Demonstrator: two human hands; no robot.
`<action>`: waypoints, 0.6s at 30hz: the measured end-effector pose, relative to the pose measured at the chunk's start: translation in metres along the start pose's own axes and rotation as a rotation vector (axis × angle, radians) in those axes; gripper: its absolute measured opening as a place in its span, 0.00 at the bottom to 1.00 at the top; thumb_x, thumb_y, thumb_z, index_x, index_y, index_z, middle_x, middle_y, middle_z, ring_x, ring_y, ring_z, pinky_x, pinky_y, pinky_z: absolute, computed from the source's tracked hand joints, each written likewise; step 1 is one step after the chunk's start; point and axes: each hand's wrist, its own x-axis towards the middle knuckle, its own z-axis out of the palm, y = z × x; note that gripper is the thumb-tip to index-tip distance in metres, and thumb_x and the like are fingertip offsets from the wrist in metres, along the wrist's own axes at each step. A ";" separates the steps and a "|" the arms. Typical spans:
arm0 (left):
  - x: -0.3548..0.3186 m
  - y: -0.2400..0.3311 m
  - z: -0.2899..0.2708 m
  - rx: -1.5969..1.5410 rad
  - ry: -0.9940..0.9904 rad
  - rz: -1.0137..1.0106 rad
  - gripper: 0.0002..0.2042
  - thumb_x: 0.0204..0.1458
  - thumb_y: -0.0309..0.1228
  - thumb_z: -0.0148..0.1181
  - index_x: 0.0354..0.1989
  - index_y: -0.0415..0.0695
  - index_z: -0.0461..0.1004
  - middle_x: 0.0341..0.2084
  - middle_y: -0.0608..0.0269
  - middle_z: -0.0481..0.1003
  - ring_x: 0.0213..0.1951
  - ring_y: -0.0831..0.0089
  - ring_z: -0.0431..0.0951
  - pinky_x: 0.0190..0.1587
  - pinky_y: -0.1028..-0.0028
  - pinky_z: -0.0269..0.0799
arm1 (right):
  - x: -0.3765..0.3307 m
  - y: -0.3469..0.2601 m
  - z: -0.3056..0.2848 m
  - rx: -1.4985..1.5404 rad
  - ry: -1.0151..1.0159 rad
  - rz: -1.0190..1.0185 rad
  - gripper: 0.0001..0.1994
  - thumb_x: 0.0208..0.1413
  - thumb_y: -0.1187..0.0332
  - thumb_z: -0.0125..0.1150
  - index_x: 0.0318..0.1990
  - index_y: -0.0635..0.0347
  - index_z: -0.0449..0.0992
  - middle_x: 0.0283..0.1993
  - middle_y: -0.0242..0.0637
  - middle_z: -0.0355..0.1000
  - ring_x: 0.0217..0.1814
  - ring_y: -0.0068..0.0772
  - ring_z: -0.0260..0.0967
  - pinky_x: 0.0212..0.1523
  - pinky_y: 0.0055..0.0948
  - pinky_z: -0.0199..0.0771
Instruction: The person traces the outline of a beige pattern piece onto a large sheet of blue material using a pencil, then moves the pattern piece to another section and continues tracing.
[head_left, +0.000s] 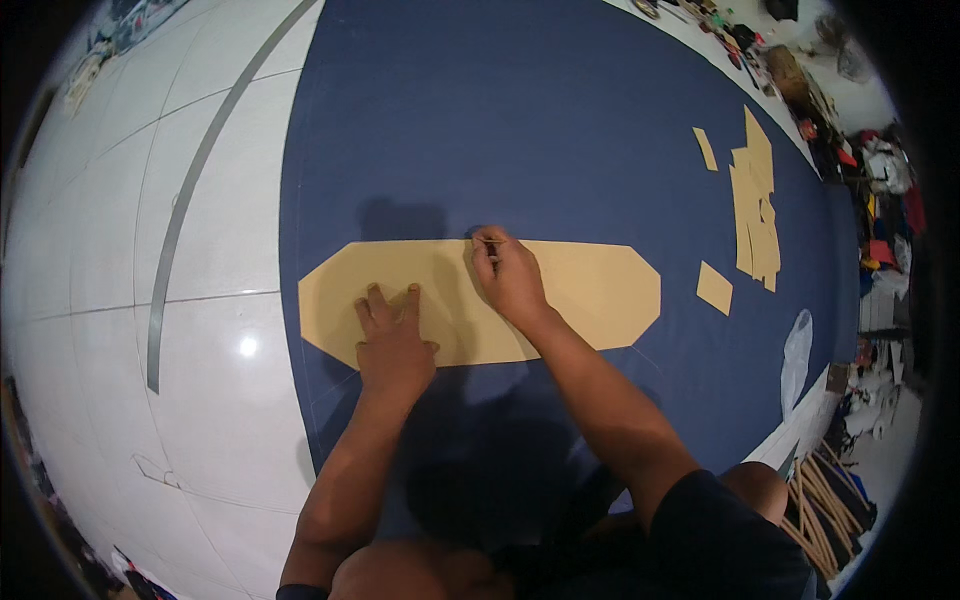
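A long tan card pattern piece [590, 295] with cut-off corners lies flat on dark blue fabric [560, 120]. My left hand [393, 335] presses on the left part of the card, fingers spread and flat, holding nothing. At the card's far edge, near its middle, my right hand [508, 270] is closed in a pinch. A small thin thing shows at its fingertips, too small to name. Faint pale lines run on the fabric just off the card's two near corners.
Several tan card pieces [755, 210] lie on the fabric at the right, with a diamond-shaped piece [714, 289] nearer. A clear plastic bag [796, 360] rests at the fabric's right. A long grey strip [185, 205] lies on the white tiles [100, 340]. Rolled sticks [825, 510] and clutter line the right side.
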 end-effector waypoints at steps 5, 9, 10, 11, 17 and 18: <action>-0.002 0.010 -0.002 -0.016 -0.007 0.008 0.42 0.52 0.40 0.71 0.75 0.57 0.55 0.73 0.36 0.45 0.73 0.33 0.48 0.57 0.44 0.74 | -0.011 0.040 -0.047 0.008 0.112 0.068 0.11 0.66 0.67 0.58 0.49 0.66 0.75 0.44 0.50 0.80 0.45 0.46 0.82 0.44 0.39 0.83; -0.003 0.009 0.000 0.010 0.015 0.017 0.43 0.51 0.39 0.71 0.75 0.57 0.55 0.73 0.36 0.46 0.73 0.33 0.49 0.57 0.44 0.74 | -0.016 0.060 -0.072 0.011 0.192 0.144 0.10 0.64 0.68 0.57 0.47 0.64 0.76 0.42 0.51 0.80 0.44 0.49 0.81 0.45 0.41 0.81; -0.002 0.008 -0.001 0.010 0.020 0.014 0.43 0.50 0.39 0.72 0.75 0.57 0.56 0.73 0.37 0.46 0.72 0.34 0.50 0.58 0.44 0.73 | -0.017 0.063 -0.076 0.018 0.200 0.169 0.10 0.64 0.67 0.57 0.47 0.64 0.76 0.42 0.51 0.80 0.43 0.49 0.81 0.45 0.41 0.81; -0.002 0.008 -0.001 0.009 0.024 0.011 0.44 0.49 0.39 0.73 0.75 0.58 0.56 0.73 0.38 0.47 0.72 0.34 0.50 0.58 0.43 0.73 | -0.019 0.065 -0.081 0.025 0.207 0.193 0.10 0.64 0.67 0.57 0.47 0.64 0.76 0.42 0.51 0.80 0.43 0.49 0.81 0.45 0.41 0.81; 0.001 0.009 -0.005 0.075 0.015 0.046 0.44 0.50 0.39 0.72 0.75 0.57 0.55 0.71 0.35 0.49 0.71 0.32 0.51 0.56 0.45 0.75 | -0.021 0.084 -0.094 0.016 0.256 0.183 0.11 0.67 0.66 0.56 0.48 0.64 0.75 0.40 0.47 0.80 0.41 0.43 0.81 0.43 0.38 0.80; 0.001 0.010 -0.008 0.084 0.002 0.044 0.44 0.50 0.40 0.72 0.75 0.57 0.55 0.71 0.34 0.49 0.71 0.32 0.51 0.56 0.45 0.75 | -0.021 0.079 -0.094 0.007 0.251 0.182 0.11 0.68 0.65 0.55 0.48 0.64 0.74 0.39 0.45 0.80 0.41 0.39 0.81 0.43 0.36 0.80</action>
